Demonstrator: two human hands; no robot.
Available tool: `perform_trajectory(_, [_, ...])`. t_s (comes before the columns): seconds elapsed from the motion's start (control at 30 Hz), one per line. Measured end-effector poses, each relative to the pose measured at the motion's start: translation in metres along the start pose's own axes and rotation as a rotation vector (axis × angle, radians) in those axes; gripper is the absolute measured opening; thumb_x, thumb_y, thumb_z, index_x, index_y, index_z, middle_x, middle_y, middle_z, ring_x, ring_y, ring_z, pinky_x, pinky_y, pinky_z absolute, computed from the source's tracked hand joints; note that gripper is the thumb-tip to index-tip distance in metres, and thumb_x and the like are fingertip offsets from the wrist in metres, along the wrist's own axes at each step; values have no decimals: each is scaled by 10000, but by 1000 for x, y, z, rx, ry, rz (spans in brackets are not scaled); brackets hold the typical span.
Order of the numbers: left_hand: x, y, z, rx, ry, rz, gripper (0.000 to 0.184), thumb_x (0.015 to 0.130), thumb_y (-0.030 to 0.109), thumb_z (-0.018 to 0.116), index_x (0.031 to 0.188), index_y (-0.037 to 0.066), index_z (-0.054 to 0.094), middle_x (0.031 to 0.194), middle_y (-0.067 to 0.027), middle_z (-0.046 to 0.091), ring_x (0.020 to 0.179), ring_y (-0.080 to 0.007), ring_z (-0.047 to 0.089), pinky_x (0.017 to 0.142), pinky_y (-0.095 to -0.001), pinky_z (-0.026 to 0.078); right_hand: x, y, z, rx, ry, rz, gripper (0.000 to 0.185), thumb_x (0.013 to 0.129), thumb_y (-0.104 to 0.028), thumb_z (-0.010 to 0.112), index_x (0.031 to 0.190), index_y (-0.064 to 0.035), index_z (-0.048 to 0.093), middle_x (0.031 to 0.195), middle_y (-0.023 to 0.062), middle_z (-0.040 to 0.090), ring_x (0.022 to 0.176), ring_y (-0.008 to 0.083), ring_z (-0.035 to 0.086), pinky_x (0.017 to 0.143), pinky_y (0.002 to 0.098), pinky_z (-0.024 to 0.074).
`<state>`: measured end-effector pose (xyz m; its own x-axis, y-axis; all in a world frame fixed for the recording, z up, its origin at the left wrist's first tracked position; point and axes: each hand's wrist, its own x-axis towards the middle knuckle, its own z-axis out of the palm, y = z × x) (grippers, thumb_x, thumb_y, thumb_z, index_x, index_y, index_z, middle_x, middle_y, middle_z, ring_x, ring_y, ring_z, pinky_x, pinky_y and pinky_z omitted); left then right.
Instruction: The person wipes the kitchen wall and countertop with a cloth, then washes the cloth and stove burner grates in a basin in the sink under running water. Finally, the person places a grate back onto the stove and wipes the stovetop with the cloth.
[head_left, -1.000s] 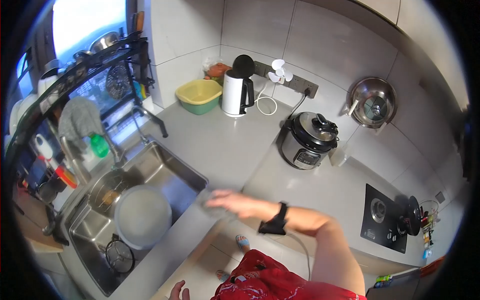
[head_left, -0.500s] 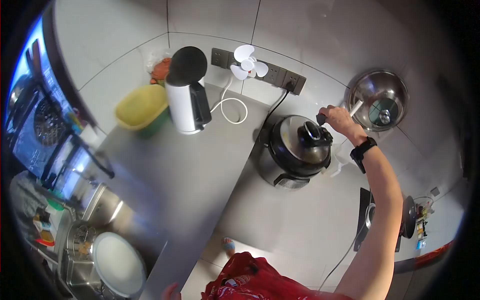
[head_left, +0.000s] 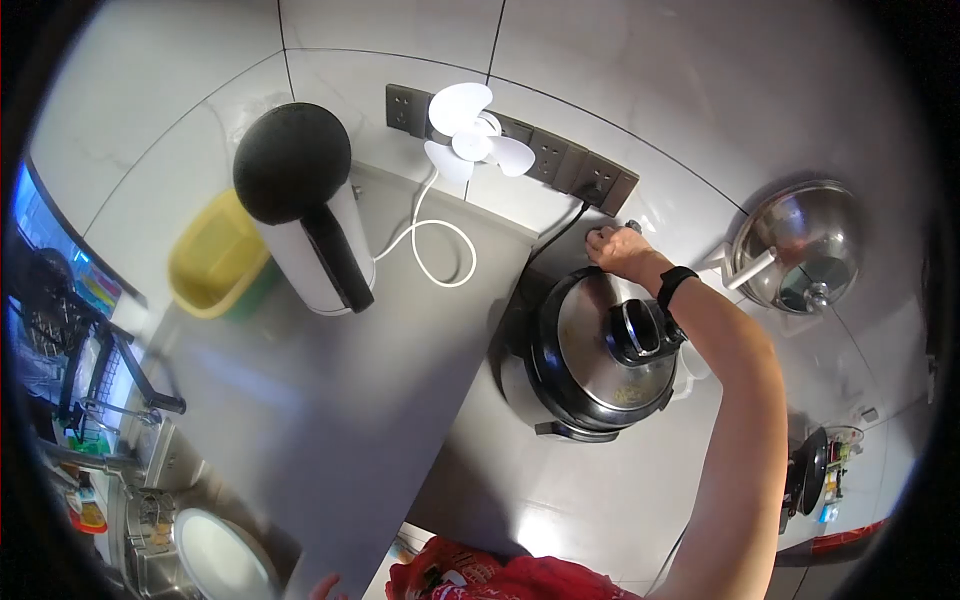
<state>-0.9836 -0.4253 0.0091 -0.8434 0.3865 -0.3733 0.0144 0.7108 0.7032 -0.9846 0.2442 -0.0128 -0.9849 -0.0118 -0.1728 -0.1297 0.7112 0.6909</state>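
My right hand [head_left: 622, 250] reaches behind the pressure cooker [head_left: 600, 350], near its black plug cable. Its fingers are curled, and a small dark thing shows at them that I cannot make out. The cooker's steel lid, with a black handle, is on. Just above the hand, the black plug [head_left: 592, 190] sits in the socket strip [head_left: 405, 108]. At the bottom edge, only the fingertips of my left hand [head_left: 327, 587] show, apart and holding nothing, beside the counter edge.
A white fan [head_left: 470, 143] stands before the sockets. Left of it are a white kettle [head_left: 315, 255] with a black lid and a yellow basin [head_left: 212, 262]. A steel bowl [head_left: 835, 235] hangs on the wall. At lower left, a pale bowl [head_left: 220, 560] is in the sink.
My right hand has gone from the front counter edge up to the cooker's far right, then leftward behind it towards the plug cable. The view has shifted closer to the wall.
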Motion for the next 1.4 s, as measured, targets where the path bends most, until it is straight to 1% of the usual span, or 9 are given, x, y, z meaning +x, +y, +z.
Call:
perform_trajectory(0.47, [1, -10, 2, 44, 16, 70, 272, 892, 122, 500, 1145, 33, 537, 1115, -173, 565, 1040, -283, 530, 875, -352, 408, -17, -3, -14, -102, -599, 254, 184, 773, -114, 535, 890, -50, 662, 947, 89, 619, 906, 197, 593, 692, 315, 488])
perform_trajectory(0.6, [-19, -32, -5, 27, 35, 30, 273, 896, 139, 496, 1148, 40, 532, 1128, -172, 554, 1054, -287, 517, 885, -356, 396, -49, 10, -120, 110, -440, 582, 161, 767, -97, 531, 801, -75, 686, 863, 122, 650, 834, 242, 634, 673, 344, 502])
perform_trajectory(0.67, [-27, -40, -8, -46, 42, 26, 276, 895, 137, 497, 1150, 37, 528, 1127, -170, 553, 1058, -290, 514, 890, -358, 392, -66, -10, -164, 218, -225, 452, 135, 725, -137, 578, 764, -59, 680, 869, 127, 644, 824, 259, 628, 690, 367, 501])
perform_trajectory(0.73, [-36, -45, -15, -131, 46, 44, 279, 891, 127, 502, 1151, 28, 525, 1122, -166, 554, 1059, -290, 514, 893, -359, 392, -58, -45, -175, 870, 9, 34, 289, 755, -254, 601, 928, -24, 628, 904, 144, 628, 836, 269, 597, 743, 357, 475])
perform_trajectory(0.87, [-60, -81, -31, -83, 132, 211, 283, 881, 92, 511, 1152, 10, 520, 1130, -161, 551, 1057, -278, 515, 897, -356, 391, -34, -162, -283, 1655, -364, -411, 450, 759, -297, 629, 1096, -5, 564, 991, 152, 623, 899, 214, 580, 797, 308, 450])
perform_trajectory(1.03, [-89, -131, -60, -108, 189, 259, 309, 872, 64, 508, 1178, 21, 506, 1168, -181, 531, 1102, -305, 487, 952, -344, 364, -3, -277, -352, 1723, -491, -619, 477, 801, -372, 587, 1102, -5, 553, 1040, 139, 605, 935, 233, 558, 820, 328, 429])
perform_trajectory(1.1, [-125, -131, -81, 9, 323, 37, 264, 808, 82, 583, 1069, 50, 579, 1067, -139, 604, 1031, -276, 561, 890, -340, 417, 16, -312, -380, 1648, -440, -705, 494, 826, -419, 560, 1105, -11, 551, 1036, 122, 603, 935, 221, 551, 817, 321, 425])
perform_trajectory(1.17, [-150, -154, -99, -26, 453, 132, 245, 805, 98, 603, 1038, 29, 571, 1031, -152, 609, 950, -326, 583, 811, -363, 461, 31, -331, -417, 1560, -514, -623, 518, 881, -483, 455, 1085, -17, 555, 1019, 133, 597, 930, 199, 543, 800, 328, 421])
perform_trajectory(1.4, [-237, -232, -146, -187, 601, -31, 230, 813, 111, 596, 1029, 33, 576, 1023, -151, 613, 942, -310, 591, 796, -352, 470, 89, -440, -532, 1394, -246, -584, 409, 899, -379, 452, 993, -1, 575, 947, 175, 613, 890, 312, 573, 768, 375, 428])
